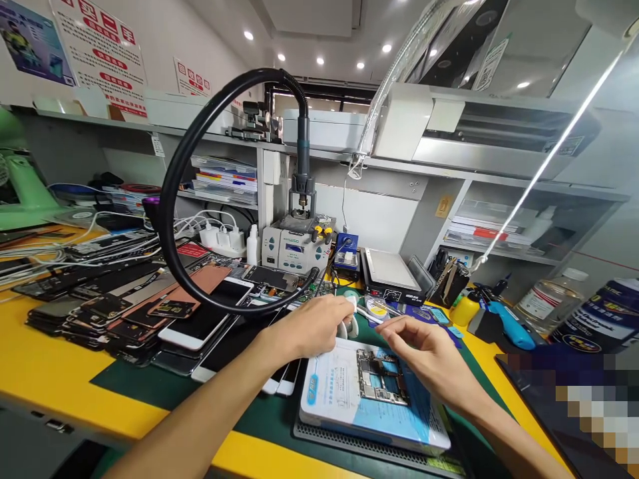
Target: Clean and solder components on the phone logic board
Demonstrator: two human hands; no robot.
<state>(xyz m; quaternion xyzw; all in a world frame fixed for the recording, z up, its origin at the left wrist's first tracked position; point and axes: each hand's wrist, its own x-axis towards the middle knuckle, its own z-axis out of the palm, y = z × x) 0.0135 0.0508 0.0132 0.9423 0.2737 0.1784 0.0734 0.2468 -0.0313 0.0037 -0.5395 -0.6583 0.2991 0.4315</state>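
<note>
My left hand [324,322] is closed, fingers curled beyond the near edge of a white and blue box [329,406]. White rounded, spool-like pieces [353,326] show right under its fingers, but what it grips is hidden. My right hand [424,346] hovers over the box's far right side, thumb and fingertips pinched together; anything between them is too small to make out. Between the hands runs a white cord-like piece [368,315]. On the box lies a phone circuit board [367,379] in a metal frame, below and between both hands.
Piled phones and screens [100,319] fill the left side. A black hose [172,219] loops above them from a hot-air station [294,249]. At the back stand a soldering-iron holder [347,256] and a flat heating plate [392,269]. Bottles [546,299] and a large can [599,316] stand at the right.
</note>
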